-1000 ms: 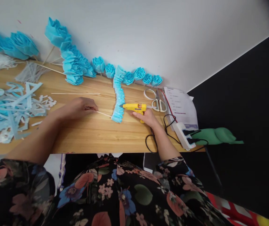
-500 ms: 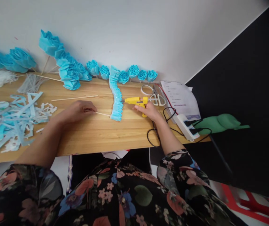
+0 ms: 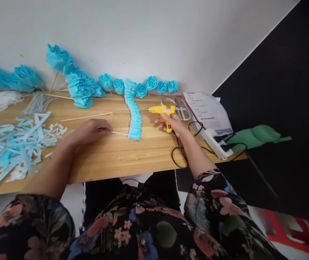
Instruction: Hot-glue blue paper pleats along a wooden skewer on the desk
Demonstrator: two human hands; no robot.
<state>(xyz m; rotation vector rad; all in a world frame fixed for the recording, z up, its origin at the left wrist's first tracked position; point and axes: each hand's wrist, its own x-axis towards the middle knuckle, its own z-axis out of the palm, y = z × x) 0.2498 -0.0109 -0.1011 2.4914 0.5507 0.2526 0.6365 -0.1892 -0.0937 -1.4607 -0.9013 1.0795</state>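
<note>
A thin wooden stick (image 3: pixel 120 133) is pinched in my left hand (image 3: pixel 96 130). Its far end meets the lower end of a ruffled blue paper strip (image 3: pixel 134 117), which lies lengthwise on the wooden table (image 3: pixel 103 159). My right hand (image 3: pixel 174 124) is wrapped round the grip of a yellow glue gun (image 3: pixel 161 109) with an orange trigger. The gun's nozzle points left, a little apart from the strip's right side. A second loose stick (image 3: pixel 86 117) lies beyond my left hand.
Blue paper flowers (image 3: pixel 80 86) line the wall. Paper scraps (image 3: pixel 16 144) cover the table's left. Scissors (image 3: pixel 183 112), a tape roll (image 3: pixel 168 102), printed sheets (image 3: pixel 207 108) and a white power strip (image 3: pixel 216 143) are at right, with a black cord (image 3: pixel 173 155) looping near my right forearm.
The glue gun in my right hand has moved slightly right, away from the blue strip. My left hand still holds the stick at the strip's lower end. The view has shifted a little.
</note>
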